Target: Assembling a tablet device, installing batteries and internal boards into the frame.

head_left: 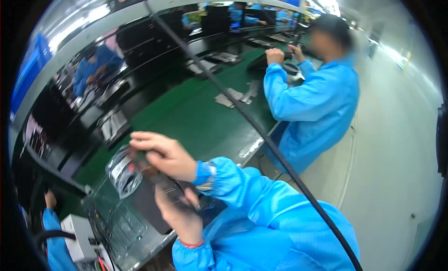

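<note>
A dark, glossy flat piece (169,189), smeared by motion, is tilted in front of me above the bench. My left hand (179,217), with a red band at its wrist, is closed around its lower end. Over the upper end reaches my right hand (168,155), fingers stretched out and thumb close to the surface; whether it touches is blurred. Beneath them lies a dark grey flat slab (151,210) on the bench, partly covered by my hands. Beside my right fingertips rests a clear plastic bag (123,175) with something pale and dark inside.
The green bench (186,114) carries small metallic pieces (233,97) farther along. At right, a person in blue (310,93) works with a dark object. A white box (79,238) and cables stand lower left, near another person's hand (50,199). A black cable (261,131) crosses the view diagonally.
</note>
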### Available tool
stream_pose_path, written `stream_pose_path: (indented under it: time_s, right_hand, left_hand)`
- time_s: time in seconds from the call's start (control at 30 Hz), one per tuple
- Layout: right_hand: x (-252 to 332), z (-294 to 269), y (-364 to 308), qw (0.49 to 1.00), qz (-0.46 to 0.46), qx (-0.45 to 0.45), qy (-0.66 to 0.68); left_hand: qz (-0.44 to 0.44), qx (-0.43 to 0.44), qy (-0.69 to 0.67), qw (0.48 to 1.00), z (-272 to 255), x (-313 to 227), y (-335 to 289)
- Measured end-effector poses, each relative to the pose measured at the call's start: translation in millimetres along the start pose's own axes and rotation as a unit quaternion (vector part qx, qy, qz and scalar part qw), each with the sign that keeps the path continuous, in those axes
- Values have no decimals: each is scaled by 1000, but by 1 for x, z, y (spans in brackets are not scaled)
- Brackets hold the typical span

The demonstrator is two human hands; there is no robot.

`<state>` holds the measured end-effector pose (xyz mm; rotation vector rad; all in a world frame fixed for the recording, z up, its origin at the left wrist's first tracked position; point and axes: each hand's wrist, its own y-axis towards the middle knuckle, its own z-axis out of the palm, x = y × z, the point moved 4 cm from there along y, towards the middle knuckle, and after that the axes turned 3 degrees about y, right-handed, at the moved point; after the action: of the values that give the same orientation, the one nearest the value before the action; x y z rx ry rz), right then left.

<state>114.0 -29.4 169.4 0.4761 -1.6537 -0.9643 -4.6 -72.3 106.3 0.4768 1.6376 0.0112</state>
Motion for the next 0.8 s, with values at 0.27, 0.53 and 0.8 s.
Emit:
stream_pose_path:
  time_s: [0.27, 0.53, 0.8]
  right_hand:
    - [-64, 14, -4, 856, 177, 353, -335]
    - [-90, 25, -52, 847, 129, 350, -377]
    - [-94, 43, -82, 855, -32, 263, -446]
  left_hand:
    - [-141, -61, -403, 902, 9, 44, -1]
    - [-255, 13, -532, 807, 4, 101, -29]
    - [22, 28, 326, 945, -86, 38, -61]
